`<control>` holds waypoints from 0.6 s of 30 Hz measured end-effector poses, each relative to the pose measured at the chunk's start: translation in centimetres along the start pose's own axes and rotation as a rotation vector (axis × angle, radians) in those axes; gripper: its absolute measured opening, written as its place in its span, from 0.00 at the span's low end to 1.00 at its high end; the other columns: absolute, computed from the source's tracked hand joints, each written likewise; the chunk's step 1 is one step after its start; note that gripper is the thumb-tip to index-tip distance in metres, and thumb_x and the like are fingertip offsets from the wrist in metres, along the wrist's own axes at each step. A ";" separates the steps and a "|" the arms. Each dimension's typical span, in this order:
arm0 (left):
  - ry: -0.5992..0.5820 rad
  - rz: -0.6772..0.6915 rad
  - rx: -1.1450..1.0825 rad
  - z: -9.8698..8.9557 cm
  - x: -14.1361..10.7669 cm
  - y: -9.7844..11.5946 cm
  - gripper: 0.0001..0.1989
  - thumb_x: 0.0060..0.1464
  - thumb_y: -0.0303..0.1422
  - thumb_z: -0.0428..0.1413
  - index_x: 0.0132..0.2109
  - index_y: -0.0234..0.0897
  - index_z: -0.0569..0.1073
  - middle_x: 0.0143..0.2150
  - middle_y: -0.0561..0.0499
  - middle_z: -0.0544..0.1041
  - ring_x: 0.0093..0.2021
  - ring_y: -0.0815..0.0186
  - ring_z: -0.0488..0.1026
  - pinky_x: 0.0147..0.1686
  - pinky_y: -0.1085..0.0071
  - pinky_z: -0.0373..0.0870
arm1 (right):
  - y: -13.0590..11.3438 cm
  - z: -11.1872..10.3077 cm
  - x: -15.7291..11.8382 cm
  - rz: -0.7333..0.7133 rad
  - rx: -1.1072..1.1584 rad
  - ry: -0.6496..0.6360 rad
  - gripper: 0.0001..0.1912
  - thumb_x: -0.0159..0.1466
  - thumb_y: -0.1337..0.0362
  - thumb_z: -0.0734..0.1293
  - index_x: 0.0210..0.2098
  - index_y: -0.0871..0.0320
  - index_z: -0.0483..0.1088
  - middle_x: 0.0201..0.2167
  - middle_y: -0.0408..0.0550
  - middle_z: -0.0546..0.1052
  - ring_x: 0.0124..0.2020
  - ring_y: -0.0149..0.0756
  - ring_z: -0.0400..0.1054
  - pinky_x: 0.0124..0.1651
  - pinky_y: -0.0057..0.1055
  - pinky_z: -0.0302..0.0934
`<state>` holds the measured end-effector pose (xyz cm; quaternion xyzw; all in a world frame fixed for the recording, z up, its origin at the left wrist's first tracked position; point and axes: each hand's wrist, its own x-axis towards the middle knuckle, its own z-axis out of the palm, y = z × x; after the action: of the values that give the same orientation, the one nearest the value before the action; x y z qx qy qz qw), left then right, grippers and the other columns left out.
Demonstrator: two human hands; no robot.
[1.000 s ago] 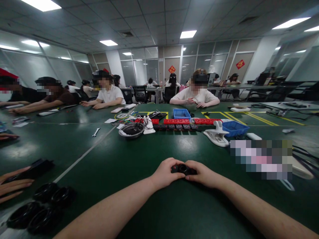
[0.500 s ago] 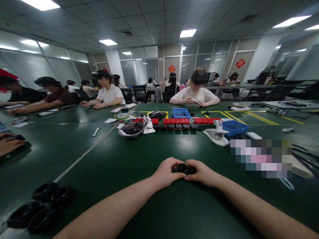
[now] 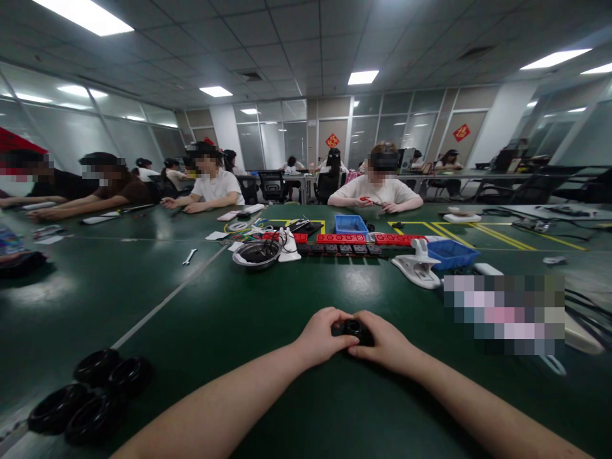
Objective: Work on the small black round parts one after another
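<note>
Close to the middle of the green table, a small black part (image 3: 352, 327) with a round, glossy ring at its centre sits between my hands. My left hand (image 3: 321, 335) grips it from the left, thumb in front and fingers curled behind. From the right, my right hand (image 3: 388, 339) closes round the other end, its fingertips nearly meeting the left ones. Both hands hide the part's ends, so its exact kind is unclear. At the lower left lie several glossy black rings (image 3: 90, 417), well away from my hands.
Beyond my hands are a metal bowl (image 3: 258, 263) with black cable, red power-strip pieces (image 3: 340, 239), a white clip base (image 3: 417, 271) and blue trays (image 3: 452, 255). A wrench (image 3: 190, 257) lies left. Across the table sits a person (image 3: 375, 190) in white.
My view has shifted slightly, moving the scene down and right. Both hands keep hold of the black part, fingers slightly shifted. At the left edge, another person's hand has mostly left view.
</note>
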<state>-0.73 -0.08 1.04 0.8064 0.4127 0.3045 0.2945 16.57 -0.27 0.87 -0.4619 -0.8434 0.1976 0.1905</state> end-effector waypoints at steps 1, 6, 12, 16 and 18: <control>-0.010 0.009 0.002 -0.1 0.0 0.0 0.14 0.42 0.34 0.57 0.39 0.38 0.70 0.33 0.52 0.69 0.34 0.67 0.65 0.32 0.73 0.61 | 0.2 -0.3 0.0 -0.038 0.053 -0.032 0.21 0.50 0.55 0.66 0.41 0.57 0.63 0.36 0.47 0.68 0.36 0.37 0.62 0.36 0.29 0.55; 0.009 0.056 0.003 -0.1 0.1 -0.2 0.14 0.42 0.35 0.57 0.39 0.38 0.70 0.36 0.51 0.69 0.38 0.65 0.64 0.35 0.72 0.61 | 1.2 -0.9 0.4 -0.087 0.186 -0.150 0.12 0.52 0.61 0.64 0.35 0.60 0.66 0.32 0.46 0.67 0.33 0.35 0.62 0.34 0.29 0.56; -0.013 0.039 -0.020 0.0 0.1 -0.4 0.14 0.42 0.35 0.57 0.40 0.38 0.70 0.35 0.51 0.69 0.36 0.66 0.64 0.34 0.72 0.60 | 1.4 -0.9 0.4 -0.074 0.260 -0.167 0.10 0.52 0.64 0.64 0.34 0.61 0.66 0.30 0.45 0.66 0.31 0.34 0.61 0.33 0.28 0.55; -0.019 0.027 -0.026 0.0 0.1 -0.3 0.15 0.42 0.34 0.57 0.40 0.38 0.69 0.35 0.52 0.68 0.34 0.67 0.64 0.32 0.73 0.60 | 1.5 -0.9 0.4 -0.057 0.296 -0.175 0.10 0.52 0.65 0.64 0.34 0.61 0.67 0.30 0.44 0.66 0.30 0.33 0.61 0.32 0.28 0.55; -0.023 0.020 -0.028 -0.1 0.1 -0.2 0.15 0.42 0.33 0.57 0.40 0.38 0.69 0.35 0.52 0.68 0.34 0.67 0.64 0.32 0.73 0.60 | 1.6 -0.8 0.5 -0.036 0.310 -0.171 0.10 0.51 0.65 0.65 0.33 0.61 0.66 0.29 0.44 0.66 0.30 0.32 0.61 0.32 0.27 0.55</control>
<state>-0.80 0.11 0.99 0.8095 0.3972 0.3041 0.3074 17.87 1.03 0.85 -0.3935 -0.8240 0.3603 0.1906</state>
